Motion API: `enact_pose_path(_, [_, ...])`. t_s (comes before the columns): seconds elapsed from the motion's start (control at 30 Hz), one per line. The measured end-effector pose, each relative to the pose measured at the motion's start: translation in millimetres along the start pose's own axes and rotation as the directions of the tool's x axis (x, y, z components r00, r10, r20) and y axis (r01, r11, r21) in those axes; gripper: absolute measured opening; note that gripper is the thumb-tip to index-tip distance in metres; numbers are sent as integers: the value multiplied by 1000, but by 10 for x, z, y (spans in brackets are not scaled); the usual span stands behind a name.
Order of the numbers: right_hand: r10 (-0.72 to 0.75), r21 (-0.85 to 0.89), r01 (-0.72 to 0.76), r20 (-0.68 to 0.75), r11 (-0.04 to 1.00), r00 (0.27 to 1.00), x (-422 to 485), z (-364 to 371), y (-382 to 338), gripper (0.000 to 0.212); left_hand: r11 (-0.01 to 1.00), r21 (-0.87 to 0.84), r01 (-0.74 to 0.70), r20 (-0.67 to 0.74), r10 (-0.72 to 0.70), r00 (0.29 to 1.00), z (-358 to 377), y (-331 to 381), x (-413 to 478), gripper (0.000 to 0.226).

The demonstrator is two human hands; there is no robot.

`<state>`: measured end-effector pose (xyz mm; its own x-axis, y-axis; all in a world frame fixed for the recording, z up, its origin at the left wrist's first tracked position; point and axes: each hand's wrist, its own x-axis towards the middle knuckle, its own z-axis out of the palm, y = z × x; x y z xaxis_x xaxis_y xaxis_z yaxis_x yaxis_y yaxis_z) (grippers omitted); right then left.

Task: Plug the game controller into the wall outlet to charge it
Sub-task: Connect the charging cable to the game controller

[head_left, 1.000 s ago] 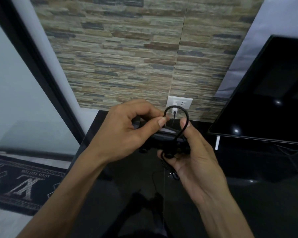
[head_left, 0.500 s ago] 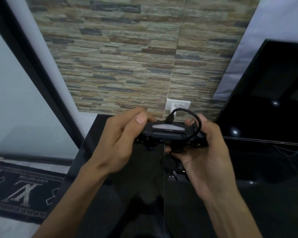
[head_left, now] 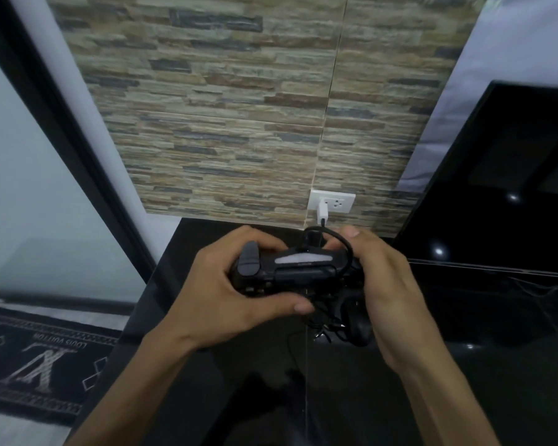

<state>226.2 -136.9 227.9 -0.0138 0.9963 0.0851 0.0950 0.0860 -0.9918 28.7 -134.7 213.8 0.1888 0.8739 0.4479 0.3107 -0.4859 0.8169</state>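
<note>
A black game controller (head_left: 298,272) is held in both hands above a glossy black counter (head_left: 464,381). My left hand (head_left: 236,291) wraps its left grip. My right hand (head_left: 380,284) holds its right side, fingers at the black cable (head_left: 342,243) that loops over the controller's top edge. More cable hangs tangled under the controller. A white wall outlet (head_left: 340,202) sits on the stone wall just behind, with a white charger plug (head_left: 322,212) seated in its left socket and the cable leaving it downward.
A black TV screen (head_left: 496,188) stands at the right, close to the outlet. A dark window frame (head_left: 62,130) runs along the left. A patterned black mat (head_left: 39,358) lies on the floor at lower left.
The cable loop held up before the outlet has come down against the controller's top edge. The controller has turned level, and both hands now grip its sides.
</note>
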Motion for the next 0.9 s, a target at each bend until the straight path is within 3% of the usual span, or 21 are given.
enact_pose_path(0.13, [-165,-67,171,91,983,982,48,-4,-4,5,1000,-18,-13,-36,12,999,8,-22,17,38])
enact_pose_path(0.3, [-342,7,346,170,938,924,44,-72,-111,19,998,-21,-54,-45,53,998,-18,-1,54,34])
enact_pose_path(0.53, [-550,-252,573,160,780,819,20,-57,-255,8,986,0,-165,-97,164,982,-20,76,64,35])
enact_pose_path(0.73, [-560,-251,595,203,763,803,66,-66,-241,8,991,-20,-133,-103,130,986,-19,65,26,36])
enact_pose_path(0.9, [-534,-169,553,145,816,833,92,-58,-134,11,990,33,-137,-76,139,987,-27,126,46,41])
